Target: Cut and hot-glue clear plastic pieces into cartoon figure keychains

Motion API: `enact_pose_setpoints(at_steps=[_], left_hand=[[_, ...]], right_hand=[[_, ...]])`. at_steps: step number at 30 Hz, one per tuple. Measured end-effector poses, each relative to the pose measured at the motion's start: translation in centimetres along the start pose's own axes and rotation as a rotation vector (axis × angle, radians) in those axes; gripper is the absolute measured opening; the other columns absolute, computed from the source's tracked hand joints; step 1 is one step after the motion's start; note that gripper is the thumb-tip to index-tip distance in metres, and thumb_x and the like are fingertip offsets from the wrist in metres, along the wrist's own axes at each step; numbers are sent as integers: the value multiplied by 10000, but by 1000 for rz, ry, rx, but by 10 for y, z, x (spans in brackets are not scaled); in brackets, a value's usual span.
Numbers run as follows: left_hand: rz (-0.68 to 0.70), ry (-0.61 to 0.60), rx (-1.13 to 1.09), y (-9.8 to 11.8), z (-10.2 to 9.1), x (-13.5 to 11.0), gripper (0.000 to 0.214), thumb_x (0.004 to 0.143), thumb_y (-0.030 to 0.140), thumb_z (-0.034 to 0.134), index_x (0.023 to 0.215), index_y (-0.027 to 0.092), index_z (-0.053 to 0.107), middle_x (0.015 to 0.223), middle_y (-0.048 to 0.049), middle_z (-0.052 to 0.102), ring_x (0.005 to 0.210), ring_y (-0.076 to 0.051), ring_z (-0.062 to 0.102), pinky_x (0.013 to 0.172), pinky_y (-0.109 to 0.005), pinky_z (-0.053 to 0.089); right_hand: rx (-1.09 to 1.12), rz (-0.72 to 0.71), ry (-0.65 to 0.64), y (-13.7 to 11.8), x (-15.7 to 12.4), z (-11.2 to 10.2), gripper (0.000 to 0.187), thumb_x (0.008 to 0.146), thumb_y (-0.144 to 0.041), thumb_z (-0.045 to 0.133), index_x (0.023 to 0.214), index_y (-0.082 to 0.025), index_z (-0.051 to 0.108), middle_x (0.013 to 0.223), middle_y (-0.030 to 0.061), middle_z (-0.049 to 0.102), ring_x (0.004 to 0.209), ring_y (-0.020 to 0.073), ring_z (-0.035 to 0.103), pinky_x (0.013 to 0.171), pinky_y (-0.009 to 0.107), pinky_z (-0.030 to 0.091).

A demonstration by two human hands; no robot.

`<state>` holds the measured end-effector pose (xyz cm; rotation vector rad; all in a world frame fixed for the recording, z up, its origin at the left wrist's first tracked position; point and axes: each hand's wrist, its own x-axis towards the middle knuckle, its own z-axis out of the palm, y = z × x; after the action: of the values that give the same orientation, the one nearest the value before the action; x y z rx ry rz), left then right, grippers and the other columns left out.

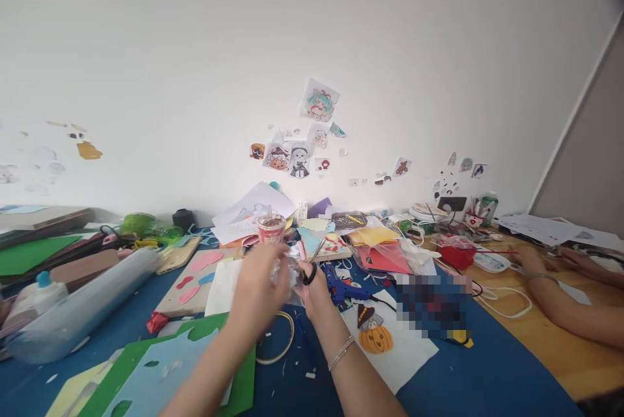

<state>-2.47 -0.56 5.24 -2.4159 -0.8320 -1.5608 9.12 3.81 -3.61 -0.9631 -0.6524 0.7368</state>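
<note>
One view, from the head camera, covers this moment. Your left hand (258,284) and your right hand (316,290) meet above the blue table cover (463,378), near the middle of the table.

Your right hand is closed through the loops of the black-handled metal scissors (312,262). The blades rise out of the hand, up and slightly right, away from you, and appear narrowly parted.

Your left hand is blurred. Its fingers look curled shut on a small clear plastic piece (291,279), though the grip itself cannot be resolved. That piece lies between your hands, directly left of the scissors. You cannot tell whether it touches the blades or sits just beside them, and its long axis cannot be read. Your left hand is the nearer to it.

A blue hot-glue gun (341,287) lies just right of your right hand. A pale wooden ring (289,343) lies below both hands, and a red-banded cup (271,228) stands behind the left. A second person's hand (529,261) rests well apart, at the far right.
</note>
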Motion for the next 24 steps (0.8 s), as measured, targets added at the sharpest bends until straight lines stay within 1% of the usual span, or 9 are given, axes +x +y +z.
enact_pose_setpoints(at_steps=[2,3,5,8,11,14,17,20,24], left_hand=[[-323,-170,-30,-35,-11,9,181,757,202,439,928,192,497,864,-63,606,807,-209,568,698,-330,448],[-414,-289,-83,-47,-12,9,196,737,248,469,924,195,495,921,-69,603,843,-219,573,710,-336,459],[-524,-411,-267,-63,-8,3,368,697,344,533,1022,183,469,1055,-102,577,872,-223,584,703,-325,484],[-550,-539,-435,-69,7,-8,527,644,420,612,1106,208,472,1063,-83,593,821,-211,593,662,-300,494],[-647,-581,-510,-67,17,-13,443,616,508,636,914,188,557,860,-44,630,680,-188,591,573,-270,476],[-773,-550,-580,-68,18,-13,443,596,562,639,784,170,551,684,-6,599,577,-153,555,511,-240,442],[-861,-546,-576,-70,18,-15,430,597,571,633,699,164,540,592,17,555,509,-114,497,462,-210,394],[-904,-604,-511,-70,22,-18,445,577,596,627,639,173,503,519,36,493,472,-110,465,416,-202,359],[-894,-636,-450,-68,25,-20,476,574,642,593,577,185,462,467,42,437,466,-126,461,386,-207,349]], right_hand=[[49,141,-52,-7,-2,-1,186,621,-345,598,683,-173,564,509,-18,537,469,142,519,456,285,464],[63,198,-70,-10,-4,-1,196,611,-340,598,699,-167,569,518,-14,540,473,143,522,450,281,456],[75,266,-96,-14,-9,-1,201,588,-325,609,704,-166,572,524,-19,534,474,136,515,436,255,428],[67,307,-150,-16,-15,3,174,560,-292,628,672,-175,566,508,-43,503,453,114,477,426,225,387],[-68,162,-179,-18,-19,6,186,577,-320,643,678,-192,555,473,-69,461,429,106,431,422,218,349],[-425,-179,-159,-35,-22,-4,197,614,-343,652,738,-207,583,518,-53,516,489,135,473,468,232,348],[-839,-339,39,-67,-30,-39,207,662,-297,622,862,-240,618,653,-1,623,589,186,547,524,262,349],[-1289,-253,194,-90,-42,-89,229,688,-256,604,917,-254,611,742,55,657,693,248,575,509,278,311],[-1579,-84,168,-80,-51,-143,243,647,-122,569,862,-231,602,788,96,685,826,306,579,557,305,342]])
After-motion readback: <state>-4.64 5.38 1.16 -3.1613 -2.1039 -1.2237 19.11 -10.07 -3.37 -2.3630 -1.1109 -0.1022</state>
